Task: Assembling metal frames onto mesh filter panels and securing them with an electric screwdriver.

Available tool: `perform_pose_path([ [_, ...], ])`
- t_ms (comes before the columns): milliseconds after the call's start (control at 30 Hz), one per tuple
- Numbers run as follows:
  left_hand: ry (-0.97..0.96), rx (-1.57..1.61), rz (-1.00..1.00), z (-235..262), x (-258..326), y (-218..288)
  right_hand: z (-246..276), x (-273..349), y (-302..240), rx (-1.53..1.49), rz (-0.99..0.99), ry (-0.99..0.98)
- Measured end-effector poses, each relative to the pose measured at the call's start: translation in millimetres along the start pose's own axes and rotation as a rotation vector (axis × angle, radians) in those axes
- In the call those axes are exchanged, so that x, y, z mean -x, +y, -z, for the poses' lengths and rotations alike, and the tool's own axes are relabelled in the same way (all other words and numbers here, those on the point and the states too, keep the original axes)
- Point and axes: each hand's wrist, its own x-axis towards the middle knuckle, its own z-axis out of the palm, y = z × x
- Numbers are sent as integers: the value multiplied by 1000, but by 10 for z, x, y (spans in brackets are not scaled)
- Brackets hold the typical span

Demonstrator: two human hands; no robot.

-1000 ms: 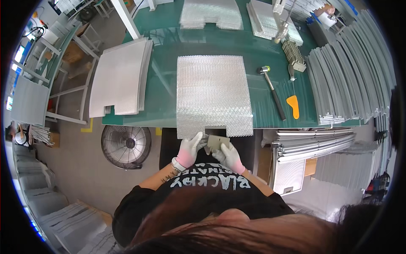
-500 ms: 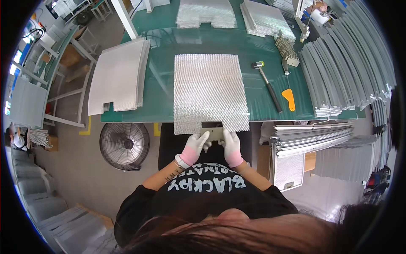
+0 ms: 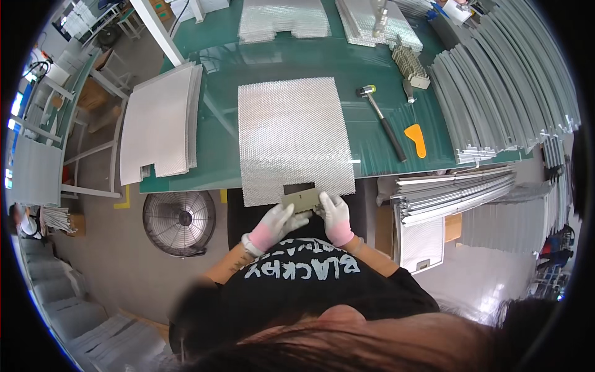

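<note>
A silvery mesh sheet lies on the green table in front of me, its near edge jutting past the table's front. That edge has a rectangular notch. Just below the notch I hold a small grey-green plate by its two ends. My left hand, in a white glove with a pink cuff, grips the left end, thumb on top and fingers beneath. My right hand, gloved alike, pinches the right end. How far the plate stands off the sheet I cannot tell.
A hammer and an orange scraper lie right of the sheet. Stacks of mesh sheets stand at left, with many grey frames at right. Gridded metal parts sit at back right. Below the table is a fan.
The view has shifted a little. The plate has come slightly away from the notch and tilted, its right end higher. My left hand's fingers have spread further under it.
</note>
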Motion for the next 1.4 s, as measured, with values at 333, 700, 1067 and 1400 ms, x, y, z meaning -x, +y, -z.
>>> perform_pose_path([
  [333,-279,-2181,-885,-337,-888,1356,-71,5,3,223,134,-413],
  [700,-121,-2238,-668,-615,-775,535,347,-249,18,-100,234,16],
  [1067,-200,-2207,-690,-526,-843,591,234,-244,-206,-1,-94,-74],
  [1400,-324,-2211,-1078,-459,-1167,1157,1992,-666,-331,1800,182,201],
])
